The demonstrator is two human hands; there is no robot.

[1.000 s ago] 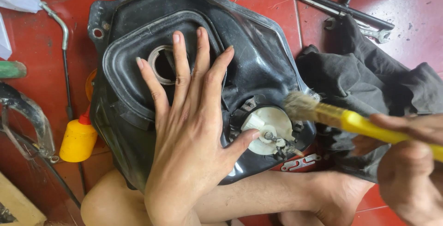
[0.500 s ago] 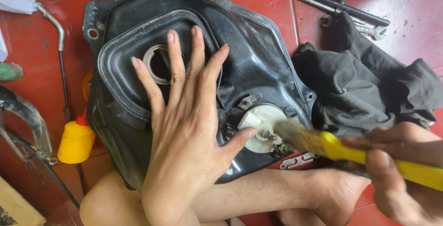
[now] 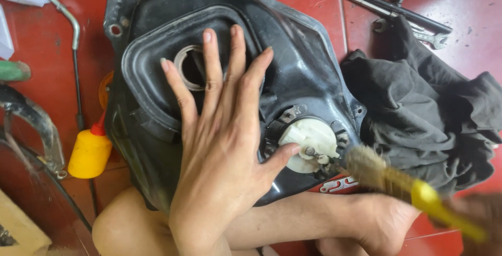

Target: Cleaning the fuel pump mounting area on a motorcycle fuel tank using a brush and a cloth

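Observation:
A black motorcycle fuel tank (image 3: 293, 52) lies on a red tiled floor, resting over my leg (image 3: 282, 224). My left hand (image 3: 219, 146) lies flat on it with fingers spread, next to the round filler opening (image 3: 191, 67). The thumb touches the white round pump fitting (image 3: 314, 137). My right hand (image 3: 483, 217), blurred at the lower right edge, grips a yellow-handled paintbrush (image 3: 397, 183). Its bristles sit just right of the white fitting.
A crumpled black cloth (image 3: 429, 109) lies right of the tank. A spanner (image 3: 426, 36) and a black bar (image 3: 387, 5) lie beyond it. A yellow squeeze bottle (image 3: 89, 151), a bent metal rod (image 3: 70, 20) and a curved metal part (image 3: 31, 125) lie at left.
The brush has swept down and right across the white fitting, and my right hand has slid toward the lower right edge. My left hand stays flat on the tank.

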